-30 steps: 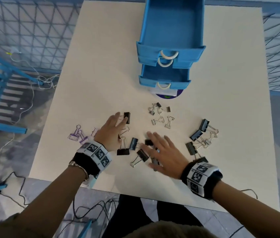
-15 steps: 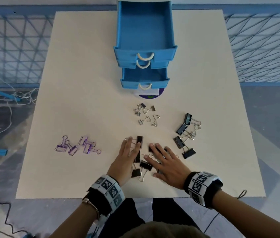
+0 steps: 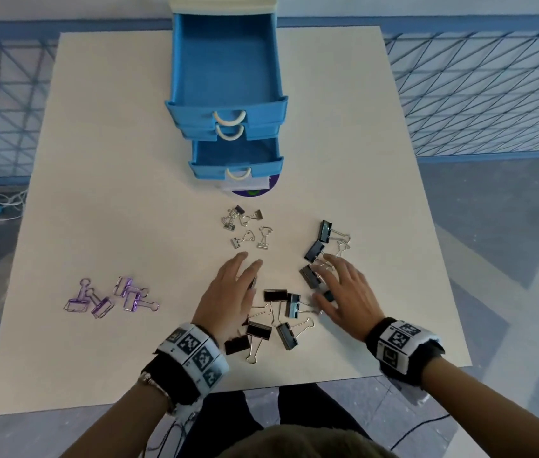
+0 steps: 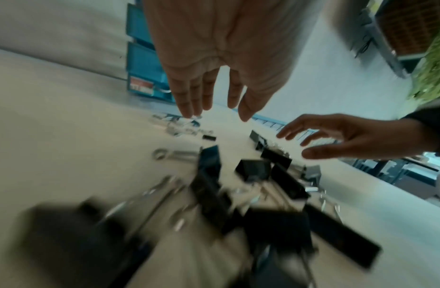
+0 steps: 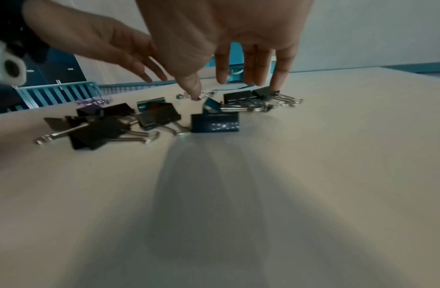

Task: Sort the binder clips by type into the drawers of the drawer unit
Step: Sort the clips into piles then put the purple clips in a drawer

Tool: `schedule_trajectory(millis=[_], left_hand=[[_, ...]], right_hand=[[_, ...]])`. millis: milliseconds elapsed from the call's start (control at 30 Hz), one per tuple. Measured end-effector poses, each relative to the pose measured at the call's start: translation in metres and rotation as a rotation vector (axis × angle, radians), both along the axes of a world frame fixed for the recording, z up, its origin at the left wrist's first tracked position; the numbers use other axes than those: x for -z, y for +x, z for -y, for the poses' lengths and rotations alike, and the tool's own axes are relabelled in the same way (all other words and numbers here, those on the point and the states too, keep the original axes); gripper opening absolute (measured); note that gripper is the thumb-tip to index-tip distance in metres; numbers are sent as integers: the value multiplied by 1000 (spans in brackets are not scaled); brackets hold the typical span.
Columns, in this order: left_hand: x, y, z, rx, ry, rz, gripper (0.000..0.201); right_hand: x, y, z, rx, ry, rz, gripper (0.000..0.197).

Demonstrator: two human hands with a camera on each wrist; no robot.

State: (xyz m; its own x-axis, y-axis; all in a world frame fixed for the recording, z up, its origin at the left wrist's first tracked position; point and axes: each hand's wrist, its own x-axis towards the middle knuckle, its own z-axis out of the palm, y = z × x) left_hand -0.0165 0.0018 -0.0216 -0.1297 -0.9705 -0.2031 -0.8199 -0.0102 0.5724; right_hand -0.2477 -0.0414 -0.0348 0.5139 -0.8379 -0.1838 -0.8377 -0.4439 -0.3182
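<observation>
Several large black binder clips [image 3: 274,320] lie in a loose heap near the table's front edge, seen also as black binder clips [image 5: 149,118]. My left hand [image 3: 232,292] lies flat over the heap's left side, fingers straight. My right hand [image 3: 344,289] hovers with spread fingers over more black clips [image 3: 316,251] on the right. Small silver clips [image 3: 246,228] sit in the middle, and purple clips [image 3: 109,297] at the left. The blue drawer unit [image 3: 227,107] stands at the back with its drawers pulled out.
The cream tabletop [image 3: 113,160] is bare between the clip groups. A white label and a purple disc [image 3: 255,190] lie under the lowest drawer. Blue mesh fencing [image 3: 479,87] runs behind and beside the table.
The head view has shifted. My right hand has moved rightward off the central heap toward the right group of clips. My left hand has stayed flat on the heap.
</observation>
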Motion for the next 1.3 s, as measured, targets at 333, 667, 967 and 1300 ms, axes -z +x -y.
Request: schedule_trajectory(millis=[333,667,967,1300], left_hand=[[-8,-91,94,344,0,169,53],[13,-89,89,322,139,318,59],[16,-111,55,69,213,156,52],[-3,-88,43,-39,154,-83,40]], right_hand=[[4,-35,31,22,6,-45,37],[14,-62,40,-82,193,-149,74],[18,-64,77,22,157,25,57],[9,-1,107,-168,210,28,46]])
